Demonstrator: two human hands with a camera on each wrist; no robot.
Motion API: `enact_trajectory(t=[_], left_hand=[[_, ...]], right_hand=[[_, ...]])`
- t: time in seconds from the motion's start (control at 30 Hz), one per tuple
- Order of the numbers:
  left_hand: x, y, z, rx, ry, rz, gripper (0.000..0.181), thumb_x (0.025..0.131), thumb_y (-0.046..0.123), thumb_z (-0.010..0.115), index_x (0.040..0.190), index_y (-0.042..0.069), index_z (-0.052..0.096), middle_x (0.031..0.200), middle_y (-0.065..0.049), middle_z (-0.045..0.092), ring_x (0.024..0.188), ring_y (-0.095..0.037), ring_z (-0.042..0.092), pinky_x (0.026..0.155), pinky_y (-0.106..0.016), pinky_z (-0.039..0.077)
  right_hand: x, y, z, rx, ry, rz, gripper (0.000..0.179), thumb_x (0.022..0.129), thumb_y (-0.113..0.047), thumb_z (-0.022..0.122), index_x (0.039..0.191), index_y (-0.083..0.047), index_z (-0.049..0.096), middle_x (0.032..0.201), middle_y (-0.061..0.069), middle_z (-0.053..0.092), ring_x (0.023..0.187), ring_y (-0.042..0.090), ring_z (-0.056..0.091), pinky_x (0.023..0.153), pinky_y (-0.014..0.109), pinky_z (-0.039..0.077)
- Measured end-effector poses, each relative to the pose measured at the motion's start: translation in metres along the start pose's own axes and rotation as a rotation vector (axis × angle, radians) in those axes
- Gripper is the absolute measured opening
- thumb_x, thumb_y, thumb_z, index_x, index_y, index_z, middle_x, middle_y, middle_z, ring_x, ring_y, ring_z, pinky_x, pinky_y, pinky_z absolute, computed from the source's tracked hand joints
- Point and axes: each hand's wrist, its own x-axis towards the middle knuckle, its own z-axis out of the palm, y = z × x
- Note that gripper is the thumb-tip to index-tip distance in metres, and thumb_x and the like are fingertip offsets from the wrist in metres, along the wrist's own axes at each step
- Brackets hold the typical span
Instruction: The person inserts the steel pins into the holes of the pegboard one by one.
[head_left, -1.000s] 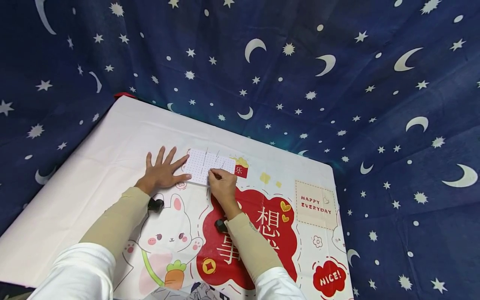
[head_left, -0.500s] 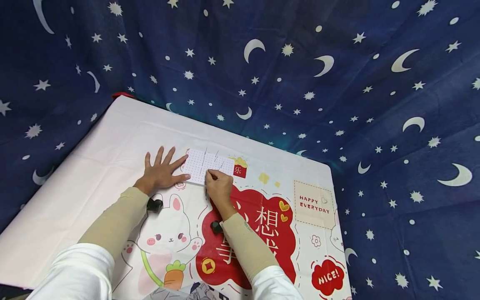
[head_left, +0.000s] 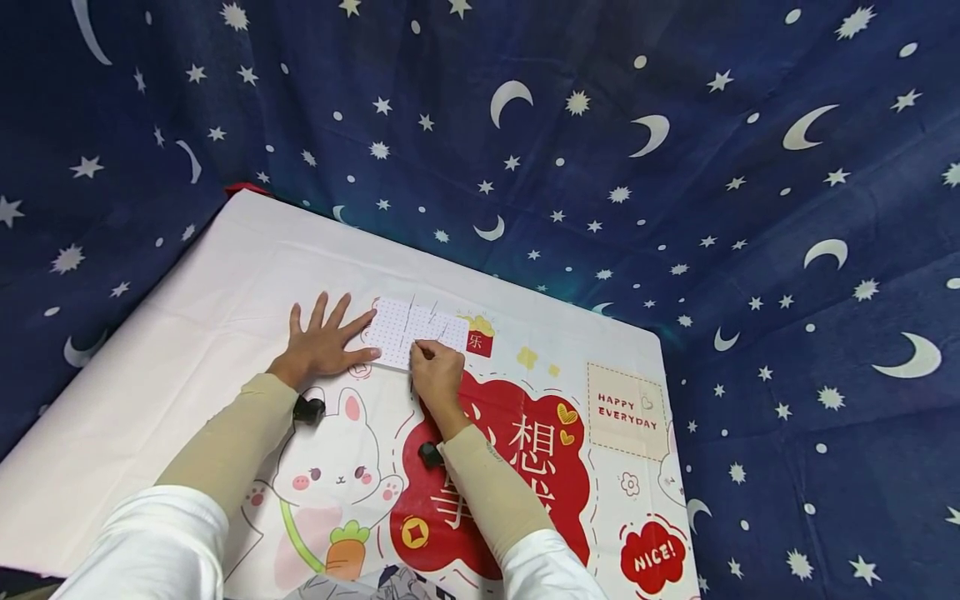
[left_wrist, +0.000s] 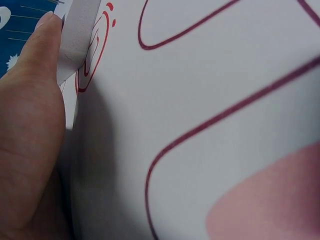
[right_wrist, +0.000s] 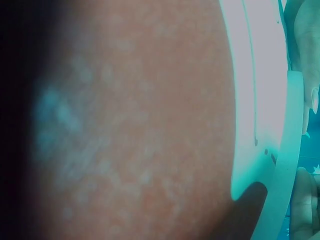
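Observation:
A thick white board [head_left: 390, 335] with a grid of small dots lies on the table. Several thin needle-like pins [left_wrist: 21, 16] stick out from it, seen edge-on in the left wrist view. My left hand [head_left: 318, 347] is spread flat on the cloth, thumb and index finger touching the board's left edge. Over the board's near edge, my right hand [head_left: 438, 375] curls, thumb and index finger pinched together. What they pinch is too small to make out, apparently another pin. Blurred skin of the right hand fills most of the right wrist view, hiding the fingertips.
A printed white tablecloth [head_left: 247, 250] covers the table, with a rabbit, a red cloud and lettering. Grey printed material [head_left: 390, 583] lies at the near edge. Dark blue curtains [head_left: 450, 108] with moons and stars hang behind and at the sides.
My right hand has shifted slightly left along the board's near edge, then stayed nearly still. The left hand keeps its place against the board.

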Motion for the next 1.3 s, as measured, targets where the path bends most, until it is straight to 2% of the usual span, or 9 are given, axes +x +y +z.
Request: enact_trajectory(t=[0.33,0.57,0.8,0.93,1.03,1.13,1.3], left_hand=[[-0.003,-0.002,0.0,-0.022,0.011,0.003,0.091,0.094,0.075,0.051,0.167,0.029,0.021,0.176,-0.019,-0.005,0.16,-0.052,-0.018,0.118,-0.077,-0.019],[-0.005,-0.004,0.001,-0.034,0.027,0.0,0.09,0.094,0.075,0.051,0.166,0.028,0.024,0.176,-0.02,-0.001,0.16,-0.052,-0.016,0.119,-0.077,-0.018],[-0.004,-0.004,0.001,-0.011,0.017,0.004,0.089,0.096,0.073,0.051,0.167,0.028,0.023,0.176,-0.021,-0.002,0.159,-0.053,-0.015,0.119,-0.078,-0.017],[-0.002,-0.007,0.001,-0.002,0.006,0.007,0.089,0.096,0.074,0.05,0.167,0.028,0.022,0.176,-0.021,-0.003,0.159,-0.053,-0.015,0.119,-0.078,-0.016],[0.002,-0.009,0.002,0.0,0.014,0.01,0.089,0.095,0.074,0.05,0.167,0.028,0.022,0.176,-0.021,-0.002,0.16,-0.053,-0.015,0.119,-0.078,-0.017],[0.004,-0.012,0.004,-0.004,0.026,0.016,0.09,0.095,0.074,0.05,0.166,0.028,0.023,0.176,-0.021,-0.001,0.16,-0.053,-0.014,0.119,-0.077,-0.018],[0.004,-0.018,0.011,-0.02,0.025,0.018,0.091,0.093,0.076,0.049,0.166,0.028,0.024,0.176,-0.021,-0.001,0.16,-0.052,-0.016,0.119,-0.076,-0.02]], right_hand=[[0.002,-0.002,0.005,-0.099,0.024,-0.079,0.009,0.088,-0.009,0.076,0.085,-0.008,0.084,0.075,0.006,0.08,0.071,0.019,0.076,0.066,0.028,0.059],[0.001,-0.004,0.008,-0.118,0.012,-0.068,0.01,0.087,-0.009,0.075,0.082,-0.008,0.084,0.073,0.005,0.079,0.069,0.017,0.073,0.065,0.027,0.057],[0.001,-0.004,0.013,-0.133,0.061,-0.088,0.011,0.085,-0.006,0.074,0.078,-0.007,0.083,0.071,0.004,0.079,0.067,0.017,0.072,0.063,0.027,0.056],[0.001,-0.004,0.016,-0.134,0.069,-0.07,0.012,0.085,-0.006,0.074,0.076,-0.008,0.082,0.069,0.004,0.078,0.065,0.015,0.07,0.062,0.025,0.054],[0.003,-0.004,0.019,-0.144,0.072,-0.088,0.012,0.085,-0.005,0.074,0.076,-0.008,0.081,0.069,0.004,0.078,0.064,0.015,0.069,0.061,0.025,0.054],[0.003,-0.004,0.023,-0.16,0.074,-0.103,0.012,0.087,-0.006,0.074,0.077,-0.007,0.081,0.07,0.004,0.078,0.063,0.014,0.069,0.061,0.026,0.055],[-0.004,-0.003,0.026,-0.166,0.048,-0.069,0.009,0.089,-0.008,0.076,0.083,-0.007,0.083,0.074,0.004,0.079,0.068,0.013,0.073,0.064,0.026,0.057]])
